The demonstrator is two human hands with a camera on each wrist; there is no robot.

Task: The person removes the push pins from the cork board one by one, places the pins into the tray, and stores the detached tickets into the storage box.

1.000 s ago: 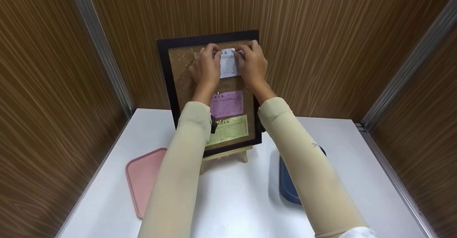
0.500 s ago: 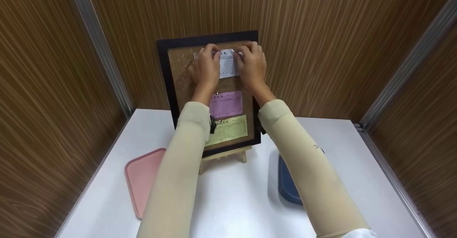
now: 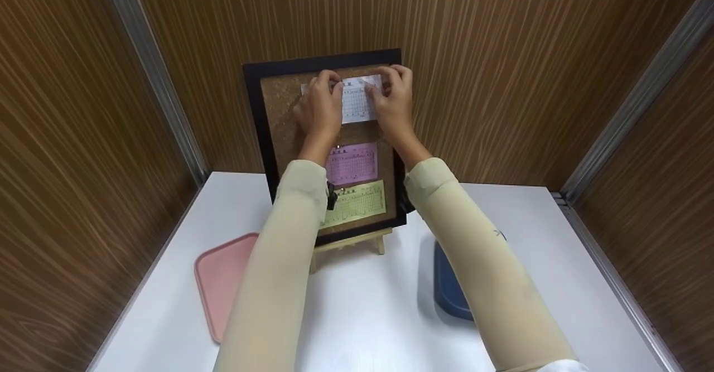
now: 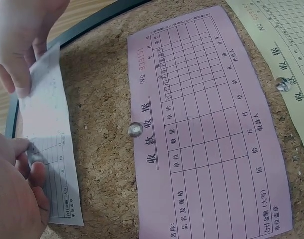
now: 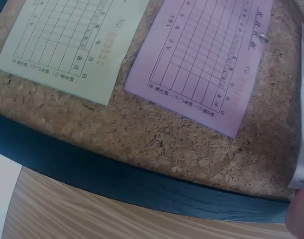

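Note:
A white receipt slip (image 3: pixel 357 101) with a printed grid lies against the upper part of a black-framed cork board (image 3: pixel 284 115). My left hand (image 3: pixel 321 107) has curled fingers and pinches at the slip's top edge, left of my right hand; what sits under its fingertips is hidden. At the upper right corner my right hand (image 3: pixel 395 101) touches the paper, thumb and index finger spread apart. In the left wrist view the right hand's fingers (image 4: pixel 22 82) press on the white paper. Lower down, a pink receipt slip (image 4: pixel 191 124) and a yellow receipt slip (image 4: pixel 276 55) are each fixed with a clear pushpin.
The board leans on a small wooden easel (image 3: pixel 357 240) on a white table (image 3: pixel 362 316). A pink tray (image 3: pixel 223 283) lies to the left, partly behind the left sleeve. On the right is a dark blue tray (image 3: pixel 449 288), partly covered by the right sleeve. Wood-patterned walls surround the table.
My right thumb and index finger have spread apart at the white slip's corner, so more of the paper shows. My left hand stays at the top edge.

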